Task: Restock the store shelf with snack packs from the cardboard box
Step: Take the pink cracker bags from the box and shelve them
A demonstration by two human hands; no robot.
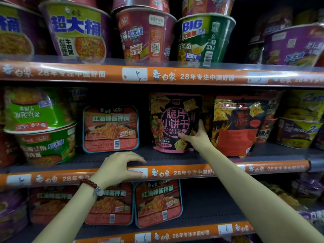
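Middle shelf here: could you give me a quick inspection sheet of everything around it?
Surface: middle shelf, dark deck, orange price strip along its front.
Job's things: black Crispy Chip pack upright on it; red-black pack beside it, to its right.
Clutter: flat red noodle tray standing on edge; green noodle bowls stacked at left.
Hands: right hand holds the Crispy Chip pack's lower right edge; left hand rests on the shelf's front edge, fingers relaxed.
Cables: nothing seen.
Surroundings: large noodle cups above, more trays below; cardboard box not in view.
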